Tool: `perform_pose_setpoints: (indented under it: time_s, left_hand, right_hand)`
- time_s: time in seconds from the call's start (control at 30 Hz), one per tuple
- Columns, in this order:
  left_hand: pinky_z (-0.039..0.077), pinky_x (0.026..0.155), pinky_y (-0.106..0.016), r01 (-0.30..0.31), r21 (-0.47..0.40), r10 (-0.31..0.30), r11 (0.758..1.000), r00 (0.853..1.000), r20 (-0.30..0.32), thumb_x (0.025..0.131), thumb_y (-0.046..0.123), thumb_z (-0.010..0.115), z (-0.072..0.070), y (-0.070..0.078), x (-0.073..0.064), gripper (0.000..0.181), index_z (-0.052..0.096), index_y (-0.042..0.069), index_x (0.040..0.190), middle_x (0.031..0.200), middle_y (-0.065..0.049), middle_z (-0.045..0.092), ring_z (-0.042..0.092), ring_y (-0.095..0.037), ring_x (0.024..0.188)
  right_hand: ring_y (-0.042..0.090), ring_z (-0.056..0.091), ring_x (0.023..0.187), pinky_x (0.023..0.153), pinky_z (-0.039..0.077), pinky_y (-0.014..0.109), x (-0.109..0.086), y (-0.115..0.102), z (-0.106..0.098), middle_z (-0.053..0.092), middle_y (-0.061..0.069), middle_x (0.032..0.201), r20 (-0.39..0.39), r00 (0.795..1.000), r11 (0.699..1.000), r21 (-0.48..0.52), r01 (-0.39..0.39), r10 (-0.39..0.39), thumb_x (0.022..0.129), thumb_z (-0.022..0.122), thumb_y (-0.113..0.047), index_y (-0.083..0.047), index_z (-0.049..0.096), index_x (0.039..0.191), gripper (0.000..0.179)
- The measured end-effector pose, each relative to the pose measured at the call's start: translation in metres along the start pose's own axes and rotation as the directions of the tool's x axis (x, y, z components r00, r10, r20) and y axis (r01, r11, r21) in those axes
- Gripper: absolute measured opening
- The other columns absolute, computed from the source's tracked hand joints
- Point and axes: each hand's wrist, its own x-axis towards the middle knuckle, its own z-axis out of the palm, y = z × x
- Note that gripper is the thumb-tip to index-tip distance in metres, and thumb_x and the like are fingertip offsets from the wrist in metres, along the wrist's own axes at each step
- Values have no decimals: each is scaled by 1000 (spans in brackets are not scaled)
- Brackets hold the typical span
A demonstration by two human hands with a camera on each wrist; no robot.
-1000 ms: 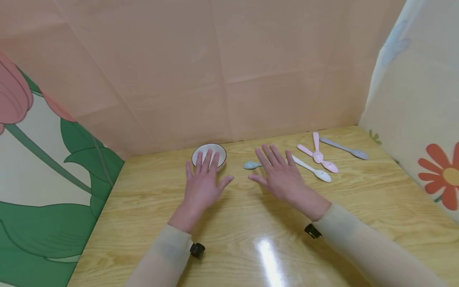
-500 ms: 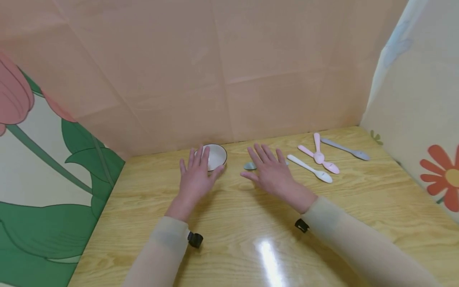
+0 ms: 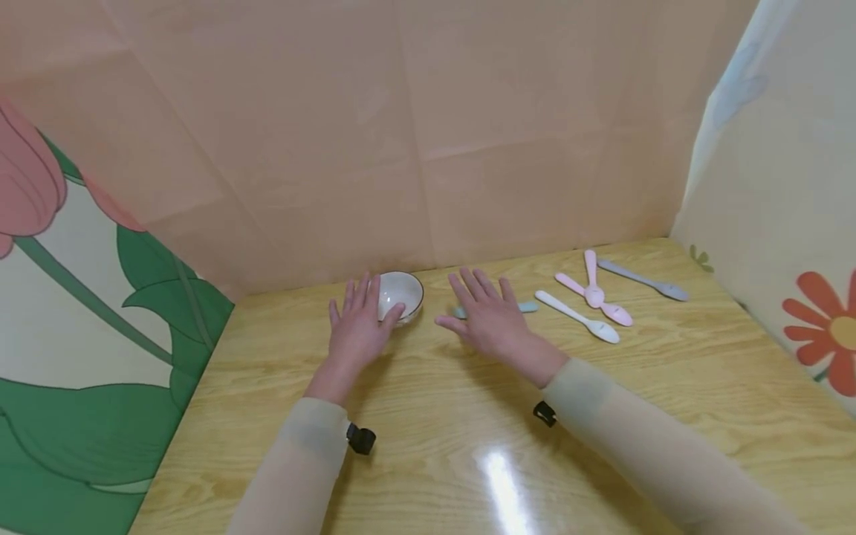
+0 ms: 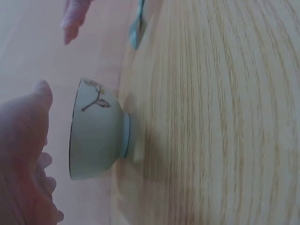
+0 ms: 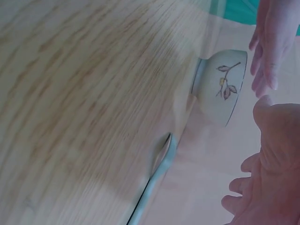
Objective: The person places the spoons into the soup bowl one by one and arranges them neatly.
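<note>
A white bowl (image 3: 404, 291) with a dark rim and a painted leaf sprig stands upright near the back of the table. My left hand (image 3: 357, 327), fingers spread, hovers at the bowl's left side and overlaps it in the head view. In the left wrist view the bowl (image 4: 98, 133) shows whole, beside the thumb. My right hand (image 3: 491, 316) is spread in the air over a light teal spoon (image 3: 528, 306), hiding its middle part. The right wrist view shows this spoon (image 5: 161, 164) lying on the table below the hand. Neither hand holds anything.
On the right lie a white spoon (image 3: 578, 318), two crossed pink spoons (image 3: 594, 296) and a grey-purple spoon (image 3: 645, 279). A pink cloth wall (image 3: 321, 148) rises behind the wooden table (image 3: 428, 416), with floral panels on both sides.
Both hands have shifted left. The left hand has gone from over the bowl to its left side; the right hand has uncovered the white spoon's handle and the teal spoon's right end.
</note>
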Motion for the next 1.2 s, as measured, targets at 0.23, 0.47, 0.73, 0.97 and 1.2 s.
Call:
perform_pose_setpoints:
  time_s: [0.23,0.47,0.73,0.97,1.2]
  left_hand:
    - [-4,130,-69,35,-17,-35,999,999,24,115,67,35,-1,-6,2,87,13,12,178,185,-11,5,-1,-35,170]
    - [-4,130,-71,50,-46,-49,998,998,28,115,66,35,2,-13,3,87,13,11,178,185,-12,6,0,-36,170]
    - [-2,129,-73,67,-77,-65,995,998,27,115,66,36,7,-21,5,88,11,10,178,185,-12,6,1,-38,170]
    - [5,128,-76,72,-87,-71,994,997,17,116,63,39,10,-27,6,87,14,7,177,184,-15,12,5,-41,169]
    - [5,128,-76,89,-96,-86,991,996,28,116,62,39,11,-27,9,87,17,3,176,182,-19,19,9,-43,168]
  right_hand:
    - [37,14,169,131,12,69,10,-5,3,14,13,183,3,1000,1000,-16,1,-1,112,46,-68,-11,21,177,90]
    - [38,16,168,131,11,68,19,-11,8,15,15,183,12,1000,1000,6,1,-1,113,48,-65,-10,22,177,89]
    - [36,15,169,132,11,68,32,-16,19,15,12,183,21,999,999,36,30,-31,113,43,-68,-9,22,177,90]
    - [37,18,168,130,15,70,41,-24,24,22,16,182,9,998,997,38,64,-65,113,47,-65,-6,26,175,88]
    - [36,16,169,130,15,69,48,-30,25,21,13,182,49,998,998,50,46,-48,113,45,-66,-7,26,176,87]
